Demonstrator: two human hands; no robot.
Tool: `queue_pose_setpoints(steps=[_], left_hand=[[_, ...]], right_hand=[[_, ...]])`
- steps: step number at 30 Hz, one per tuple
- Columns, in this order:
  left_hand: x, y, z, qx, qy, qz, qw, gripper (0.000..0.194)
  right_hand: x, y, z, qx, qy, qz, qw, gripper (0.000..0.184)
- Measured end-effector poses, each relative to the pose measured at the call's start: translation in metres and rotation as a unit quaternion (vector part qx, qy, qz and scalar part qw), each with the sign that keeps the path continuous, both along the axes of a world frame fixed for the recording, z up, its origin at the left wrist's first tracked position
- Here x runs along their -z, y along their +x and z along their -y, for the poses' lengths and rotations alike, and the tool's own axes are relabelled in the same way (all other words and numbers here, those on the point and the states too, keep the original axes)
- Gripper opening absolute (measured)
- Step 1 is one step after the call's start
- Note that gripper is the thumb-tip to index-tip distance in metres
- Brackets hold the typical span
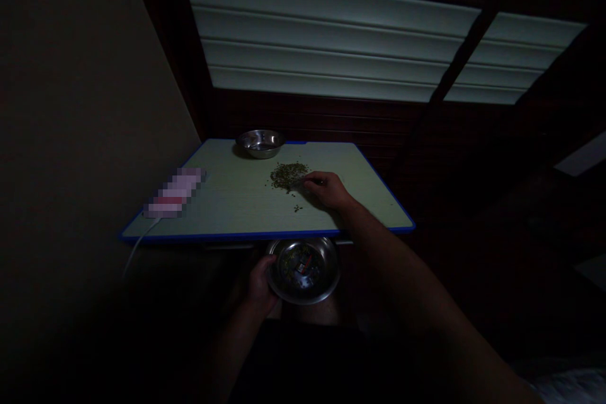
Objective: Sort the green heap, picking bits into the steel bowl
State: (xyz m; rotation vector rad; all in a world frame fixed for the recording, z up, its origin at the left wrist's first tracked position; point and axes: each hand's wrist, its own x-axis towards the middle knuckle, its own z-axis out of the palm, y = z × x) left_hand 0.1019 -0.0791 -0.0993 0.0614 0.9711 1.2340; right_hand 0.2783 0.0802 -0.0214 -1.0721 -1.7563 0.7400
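Low in front of me, just below the table's near edge, my left hand (262, 281) grips the rim of a metal bowl (324, 290). Small green bits and a reddish label or patch show inside that bowl. Over the table, my right hand (329, 188) is closed in a pinch at the right side of a pile of small green beans or seeds (286, 175). Something thin and dark may be between its fingers, but the dimness hides what it is. A few loose green pieces (298, 208) lie nearer the table's front.
The pale table (231, 202) has a blue edge. A second metal bowl (261, 145) stands at its back left. At the left edge lies a blurred pink phone-like object (175, 192) with a white cable (137, 245). Dark wooden shutters with light panels (322, 44) rise behind.
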Motion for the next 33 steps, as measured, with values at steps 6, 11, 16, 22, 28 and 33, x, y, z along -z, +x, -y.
queue_pose_setpoints(steps=[6, 11, 16, 22, 28, 33], left_hand=[[-0.002, 0.000, 0.001, 0.010, 0.008, -0.008, 1.000, 0.018], [-0.004, 0.000, 0.002, 0.004, 0.014, -0.009, 1.000, 0.018], [-0.003, 0.001, 0.001, -0.002, -0.005, -0.014, 1.000, 0.013], [-0.002, 0.001, 0.000, 0.002, 0.001, -0.010, 1.000, 0.018], [0.004, 0.000, 0.000, 0.003, 0.002, -0.006, 1.000, 0.015], [0.007, -0.001, -0.001, 0.001, 0.001, 0.001, 1.000, 0.012]], right_hand=[[0.000, 0.001, -0.001, -0.002, 0.002, -0.010, 1.000, 0.018], [-0.001, 0.000, 0.000, 0.000, 0.003, -0.001, 1.000, 0.018], [-0.003, 0.000, 0.002, -0.002, 0.000, -0.005, 1.000, 0.016], [-0.005, -0.001, 0.002, 0.008, -0.004, -0.008, 1.000, 0.015], [-0.005, 0.000, 0.004, -0.012, -0.028, -0.005, 1.000, 0.015], [-0.004, -0.001, 0.003, -0.007, -0.036, -0.002, 0.999, 0.017]])
